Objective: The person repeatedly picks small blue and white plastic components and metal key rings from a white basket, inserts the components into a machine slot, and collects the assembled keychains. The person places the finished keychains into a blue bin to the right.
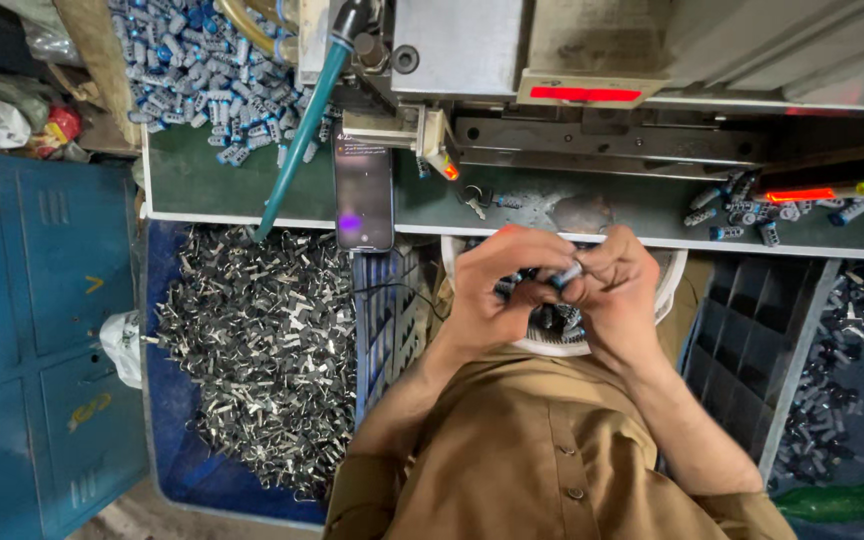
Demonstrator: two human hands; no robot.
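1. A small grey-and-blue cylindrical part (565, 274) is pinched between the fingertips of both hands, directly above the white bowl (674, 282).
2. The white bowl, held in the lap against the edge of the green workbench (202, 180), is seen to hold more small dark and silvery parts; most of its contents are hidden by the hands.
3. The left hand (497, 290) is curled closed, its fingers bent around the part and possibly further pieces; how many are held cannot be told.
4. The right hand (617, 295) is likewise closed, thumb and forefinger gripping the other end of the same part.
5. Left of the bowl, a blue tub (167, 440) is filled with a heap of bright metal clips (252, 340).
6. Right of the bowl, a dark crate (752, 350) is seen, with a pile of dark finished parts (842, 370) beyond it.
7. Beyond the bowl, a smartphone (364, 195) lies on the workbench, with loose blue-grey parts (202, 70) heaped at the far left corner and a few more (752, 215) at the right.
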